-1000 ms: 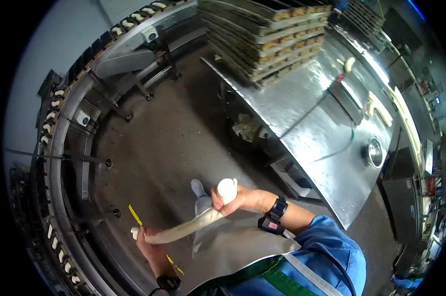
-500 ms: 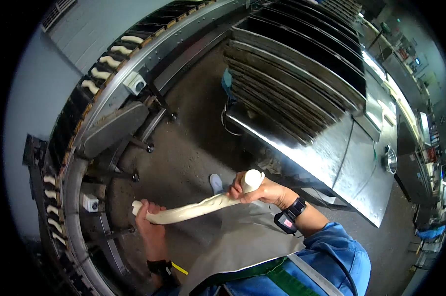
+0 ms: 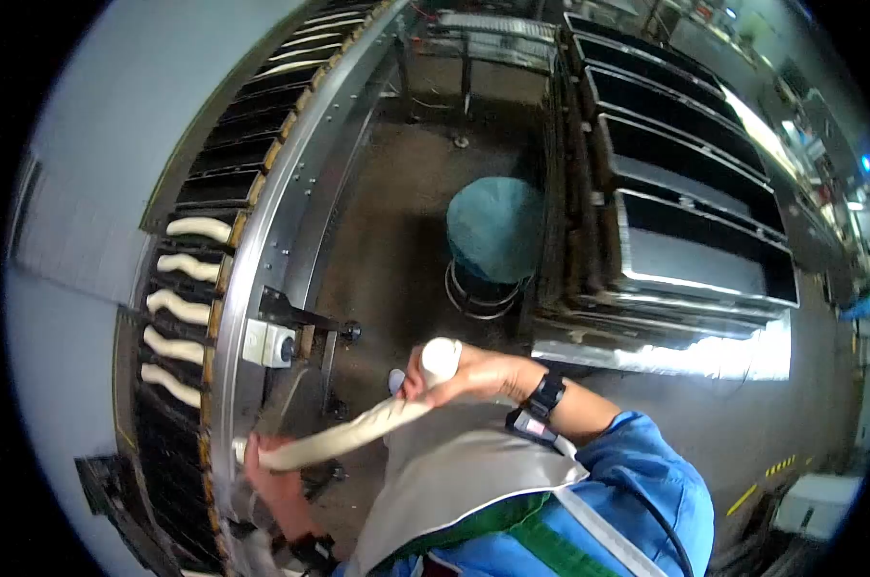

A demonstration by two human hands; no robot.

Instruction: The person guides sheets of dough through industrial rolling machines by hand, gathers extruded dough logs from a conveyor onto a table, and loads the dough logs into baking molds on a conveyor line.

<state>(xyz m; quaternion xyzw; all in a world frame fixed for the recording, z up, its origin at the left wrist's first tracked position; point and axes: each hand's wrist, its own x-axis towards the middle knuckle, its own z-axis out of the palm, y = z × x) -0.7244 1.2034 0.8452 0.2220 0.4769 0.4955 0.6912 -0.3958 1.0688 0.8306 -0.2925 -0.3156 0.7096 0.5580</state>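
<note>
A long pale strip of dough hangs slightly bowed between my two hands, in front of the apron. My left hand is wrapped round its far left end, close to the conveyor's metal rail. My right hand grips the other end, where the dough's rounded tip stands up above the fingers. Several wavy dough strips lie in separate dark pans on the conveyor at the left.
The conveyor's metal rail runs along the left, with a white switch box on its side. A round stool with a blue-green cover stands ahead. Stacked black pans rise at the right on a metal table.
My view has turned and moved closer to the conveyor; the stool has come into view and the pan stack is now at the right. Both hands still hold the dough.
</note>
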